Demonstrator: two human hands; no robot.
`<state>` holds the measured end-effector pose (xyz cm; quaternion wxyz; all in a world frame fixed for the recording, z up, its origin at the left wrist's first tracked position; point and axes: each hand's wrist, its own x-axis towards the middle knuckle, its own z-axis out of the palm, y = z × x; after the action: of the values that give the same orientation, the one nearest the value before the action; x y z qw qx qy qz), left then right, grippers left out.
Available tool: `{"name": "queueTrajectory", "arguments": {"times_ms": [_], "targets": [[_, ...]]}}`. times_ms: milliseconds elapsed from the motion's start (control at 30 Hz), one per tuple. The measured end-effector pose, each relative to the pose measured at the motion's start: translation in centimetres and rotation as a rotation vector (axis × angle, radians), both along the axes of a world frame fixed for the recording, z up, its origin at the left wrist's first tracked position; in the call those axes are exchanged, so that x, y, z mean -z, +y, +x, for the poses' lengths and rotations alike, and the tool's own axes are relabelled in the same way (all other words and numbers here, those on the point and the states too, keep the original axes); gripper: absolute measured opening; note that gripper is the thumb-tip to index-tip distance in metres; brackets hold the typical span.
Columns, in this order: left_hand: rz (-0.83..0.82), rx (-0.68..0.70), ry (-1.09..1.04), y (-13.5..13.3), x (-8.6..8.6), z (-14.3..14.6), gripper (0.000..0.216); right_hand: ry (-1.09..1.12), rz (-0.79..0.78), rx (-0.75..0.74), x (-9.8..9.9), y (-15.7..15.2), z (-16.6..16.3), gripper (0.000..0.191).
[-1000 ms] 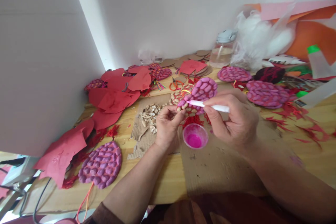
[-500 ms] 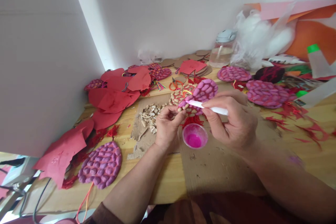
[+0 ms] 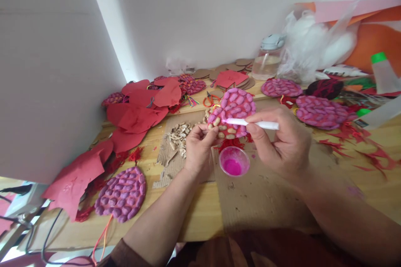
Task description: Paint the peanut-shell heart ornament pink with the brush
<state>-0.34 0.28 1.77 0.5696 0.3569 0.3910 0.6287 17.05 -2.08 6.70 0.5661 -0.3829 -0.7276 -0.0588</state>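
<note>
Left hand pinched the shell-covered disc by its lower edge, up above the table. Right hand was closed round a white brush, tip touching the disc. Pink paint cup sat just below between them, loose shells nearby.

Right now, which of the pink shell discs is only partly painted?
The disc in the left hand, at the brush tip: its lower shells are bare tan. The front-left disc and right-side discs are pink all over.
</note>
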Motion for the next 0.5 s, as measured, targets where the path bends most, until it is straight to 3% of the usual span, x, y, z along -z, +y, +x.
{"name": "queueTrajectory", "arguments": {"times_ms": [200,367,500], "targets": [[-0.012,0.005,-0.039,0.4,0.4,-0.3,0.039,0.060,-0.182,-0.172,-0.7,-0.6,0.6,0.002],[-0.038,0.007,-0.062,0.6,0.5,-0.5,0.037,-0.261,-0.344,-0.365,-1.4,-0.9,0.8,0.004],[-0.028,-0.001,-0.074,0.6,0.4,-0.4,0.037,-0.489,-0.407,-0.368,-1.3,-1.1,0.5,0.010]]}}
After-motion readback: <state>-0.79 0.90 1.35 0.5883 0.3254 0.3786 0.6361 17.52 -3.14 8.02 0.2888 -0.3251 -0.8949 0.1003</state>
